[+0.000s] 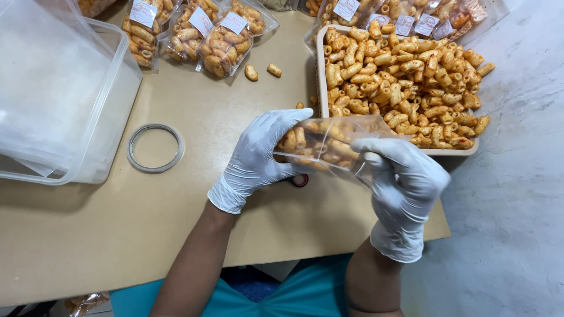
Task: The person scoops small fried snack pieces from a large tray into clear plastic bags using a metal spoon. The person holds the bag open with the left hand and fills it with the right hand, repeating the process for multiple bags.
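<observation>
Both of my hands wear thin white gloves and meet just above the near edge of the desk [176, 235], a plain tan board. My left hand [258, 155] cups one end of a small clear plastic bag of orange-brown seasoned curled snacks [320, 144], fingers curled around it and thumb pressed on top, so the bag lies level and nothing spills. My right hand [402, 176] is closed on the other end, pinching the open mouth of the bag between fingertips, which looks like a way to keep the film flat there.

Through the glossy film the bag shows short curved pieces dusted with reddish seasoning, filling most of it. It hangs in the air between my hands, just in front of the shallow beige tray heaped with the same loose snacks [322, 70], close enough for easy reach.

Something small and dark red [301, 179] peeks out under the bag; I cannot tell what it is. Left of my hands a thin ring of clear tape [155, 148] lies flat. Two loose snack pieces [262, 71] sit farther off, beside sealed, labelled snack bags [200, 32] lined along the far edge. A large translucent plastic tub [111, 94] stands at far left.
</observation>
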